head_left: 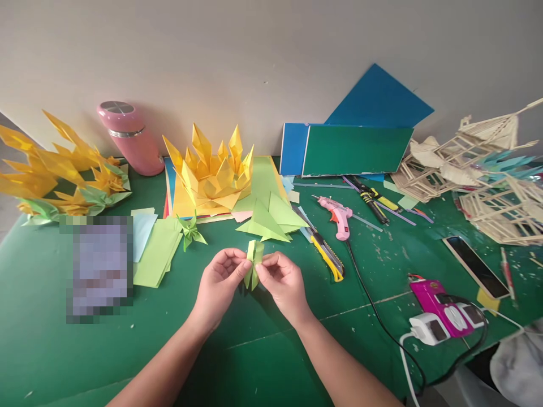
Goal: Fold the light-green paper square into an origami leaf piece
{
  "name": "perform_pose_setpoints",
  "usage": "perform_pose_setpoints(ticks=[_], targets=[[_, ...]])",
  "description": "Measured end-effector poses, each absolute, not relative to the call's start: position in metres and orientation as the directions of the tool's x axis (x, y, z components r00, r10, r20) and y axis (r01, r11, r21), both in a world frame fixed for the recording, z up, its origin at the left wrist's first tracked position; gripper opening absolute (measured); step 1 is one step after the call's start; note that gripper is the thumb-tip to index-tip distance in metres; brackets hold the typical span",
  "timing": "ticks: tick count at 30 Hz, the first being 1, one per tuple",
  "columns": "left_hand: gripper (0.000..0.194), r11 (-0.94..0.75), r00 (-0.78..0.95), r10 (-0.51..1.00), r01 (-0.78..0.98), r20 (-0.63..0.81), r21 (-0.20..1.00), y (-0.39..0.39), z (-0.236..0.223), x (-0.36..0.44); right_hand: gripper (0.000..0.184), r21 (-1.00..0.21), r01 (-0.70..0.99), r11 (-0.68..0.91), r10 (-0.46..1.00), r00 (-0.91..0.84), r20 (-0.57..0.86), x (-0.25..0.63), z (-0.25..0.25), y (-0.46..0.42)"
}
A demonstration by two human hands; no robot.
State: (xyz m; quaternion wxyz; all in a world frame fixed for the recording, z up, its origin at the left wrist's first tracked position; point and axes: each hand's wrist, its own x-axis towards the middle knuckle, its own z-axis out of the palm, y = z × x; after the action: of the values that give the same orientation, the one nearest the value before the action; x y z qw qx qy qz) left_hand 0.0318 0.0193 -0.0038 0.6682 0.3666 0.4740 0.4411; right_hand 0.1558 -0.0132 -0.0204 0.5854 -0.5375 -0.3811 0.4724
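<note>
Both my hands pinch a small folded piece of light green paper (254,263) above the green table (271,345). My left hand (220,282) grips its left side with thumb and fingers closed. My right hand (283,281) grips its right side the same way. The piece stands upright between the fingertips. Just beyond it lie folded green paper shapes (271,220) and a small green origami flower (190,230). A large yellow origami flower (211,172) sits behind those, on coloured sheets.
Green paper sheets (158,251) lie at left, beyond them yellow paper flowers (59,169) and a pink bottle (129,138). To the right are a yellow utility knife (326,254), pink glue gun (337,216), phone (475,265), power strip (443,316), stick models (475,169), and blue and green card (356,148).
</note>
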Motion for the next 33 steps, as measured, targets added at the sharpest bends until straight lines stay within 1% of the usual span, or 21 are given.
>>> perform_pose_setpoints(ticks=[4, 8, 10, 13, 17, 20, 23, 26, 29, 33], targets=[[0.037, 0.281, 0.126, 0.958, -0.24, -0.257, 0.929, 0.019, -0.005, 0.031, 0.024, -0.981, -0.175, -0.086, 0.981, 0.157, -0.114, 0.157, -0.023, -0.012], [0.035, 0.238, 0.116, 0.969, -0.198, -0.218, 0.951, 0.018, -0.004, 0.031, 0.027, -0.976, -0.178, -0.125, 0.985, 0.098, -0.144, 0.159, -0.023, -0.011], [0.034, 0.208, 0.115, 0.975, -0.173, -0.19, 0.963, 0.018, -0.004, 0.032, 0.026, -0.979, -0.165, -0.121, 0.988, 0.078, -0.135, 0.16, -0.02, -0.009], [0.033, 0.181, 0.152, 0.975, -0.134, -0.161, 0.974, 0.016, -0.003, 0.034, 0.026, -0.987, -0.149, -0.066, 0.996, 0.052, -0.075, 0.163, -0.015, -0.007], [0.035, 0.228, 0.224, 0.955, -0.125, -0.197, 0.966, 0.013, -0.004, 0.036, 0.024, -0.975, -0.22, -0.017, 0.999, 0.036, -0.026, 0.168, -0.016, -0.004], [0.036, 0.292, 0.279, 0.923, -0.063, -0.264, 0.954, 0.012, -0.006, 0.035, 0.021, -0.985, -0.174, -0.009, 0.999, 0.041, -0.016, 0.172, -0.018, -0.005], [0.037, 0.262, 0.295, 0.923, -0.018, -0.246, 0.965, 0.011, -0.009, 0.036, 0.024, -0.99, -0.139, 0.008, 0.998, 0.069, -0.002, 0.176, -0.019, -0.005], [0.04, 0.273, 0.296, 0.923, -0.05, -0.247, 0.961, 0.01, -0.009, 0.039, 0.027, -0.986, -0.167, 0.004, 0.999, 0.049, -0.004, 0.178, -0.018, -0.004], [0.04, 0.279, 0.282, 0.926, -0.062, -0.252, 0.958, 0.009, -0.007, 0.042, 0.027, -0.98, -0.196, -0.036, 0.999, 0.001, -0.036, 0.178, -0.016, -0.004], [0.038, 0.28, 0.285, 0.927, -0.101, -0.242, 0.955, 0.008, -0.005, 0.043, 0.019, -0.976, -0.216, -0.037, 0.999, -0.036, -0.03, 0.177, -0.015, -0.006]])
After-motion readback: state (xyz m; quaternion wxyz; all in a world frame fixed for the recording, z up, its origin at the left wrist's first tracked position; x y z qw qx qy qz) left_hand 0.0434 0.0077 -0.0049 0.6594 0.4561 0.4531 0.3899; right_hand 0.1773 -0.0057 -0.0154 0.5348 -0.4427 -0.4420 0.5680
